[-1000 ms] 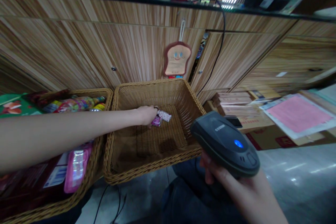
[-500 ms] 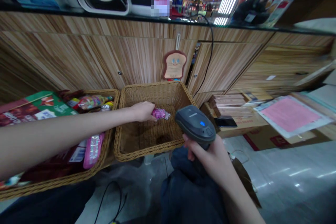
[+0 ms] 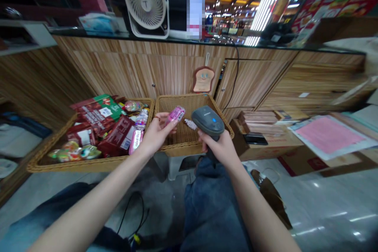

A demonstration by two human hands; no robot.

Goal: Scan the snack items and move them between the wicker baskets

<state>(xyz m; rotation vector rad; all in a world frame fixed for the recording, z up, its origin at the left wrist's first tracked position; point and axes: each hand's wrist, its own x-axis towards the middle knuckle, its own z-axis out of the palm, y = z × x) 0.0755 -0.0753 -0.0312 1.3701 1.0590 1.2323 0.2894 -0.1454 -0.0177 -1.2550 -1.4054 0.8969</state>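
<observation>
My left hand (image 3: pixel 161 132) is closed on a shiny pink packet (image 3: pixel 176 114), held up over the left side of the right-hand wicker basket (image 3: pixel 184 97). My right hand (image 3: pixel 217 145) grips a dark grey barcode scanner (image 3: pixel 207 119) by its handle; a blue light glows on its top. Between the two, a small clear-and-pinkish packet (image 3: pixel 190 124) lies in that basket. The left-hand wicker basket (image 3: pixel 85 166) holds brown and green bags (image 3: pixel 103 112), a pink pack (image 3: pixel 136 141) and several colourful wrapped sweets (image 3: pixel 70 151).
Behind the baskets stands a wood-grain counter (image 3: pixel 177 71) with a white fan (image 3: pixel 146 2) on top. A bread-shaped plush (image 3: pixel 203 79) hangs on its front. To the right, a phone (image 3: pixel 255 139) and pink paper (image 3: pixel 329 134) lie on cardboard boxes. A cable (image 3: pixel 138 220) trails on the floor.
My left hand has drawn back from inside the right basket and now holds a pink packet higher up. A small packet shows in that basket. The view has tilted up and shifted left.
</observation>
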